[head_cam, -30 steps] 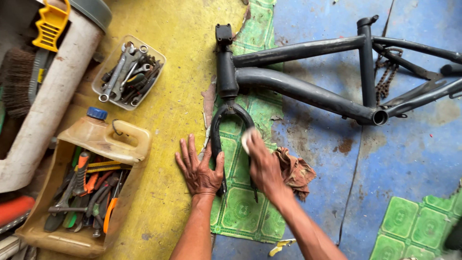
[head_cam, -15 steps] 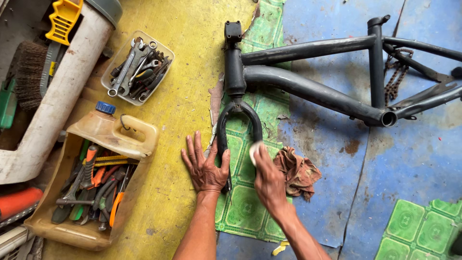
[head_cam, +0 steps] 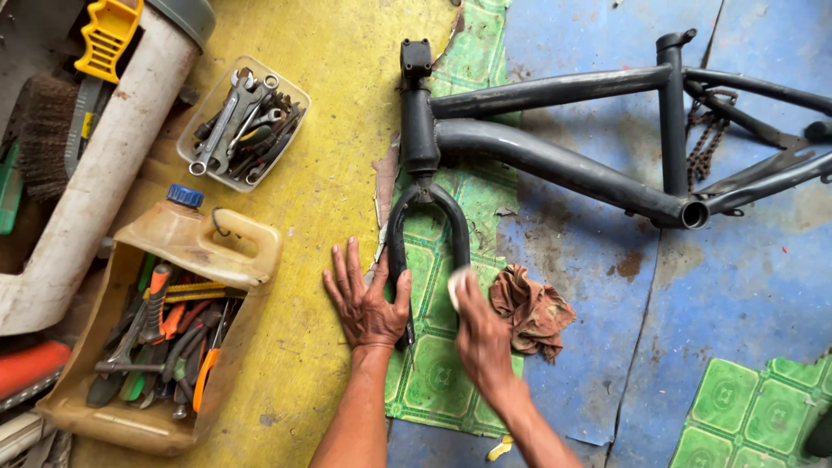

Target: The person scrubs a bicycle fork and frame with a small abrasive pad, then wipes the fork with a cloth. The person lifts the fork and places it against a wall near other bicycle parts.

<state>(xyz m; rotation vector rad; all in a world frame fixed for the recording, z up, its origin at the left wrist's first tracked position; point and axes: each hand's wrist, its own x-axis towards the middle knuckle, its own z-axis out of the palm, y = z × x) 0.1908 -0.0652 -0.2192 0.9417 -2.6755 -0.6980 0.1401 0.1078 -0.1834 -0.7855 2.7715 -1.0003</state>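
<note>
The dark metal bicycle frame point(head_cam: 555, 165) lies flat on the floor, its curved black fork point(head_cam: 426, 227) toward the person. The left hand point(head_cam: 366, 299) rests on one fork leg, fingers spread. The right hand point(head_cam: 479, 334) grips what seems a pale pad against the other leg. A crumpled brown rag point(head_cam: 530, 309) lies just beside; a cut-open plastic jug of tools point(head_cam: 165, 338) sits left.

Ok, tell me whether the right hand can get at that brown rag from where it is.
Probably yes. The right hand rests on the fork leg, and the brown rag lies crumpled on the floor right beside it, with nothing between them.
</note>
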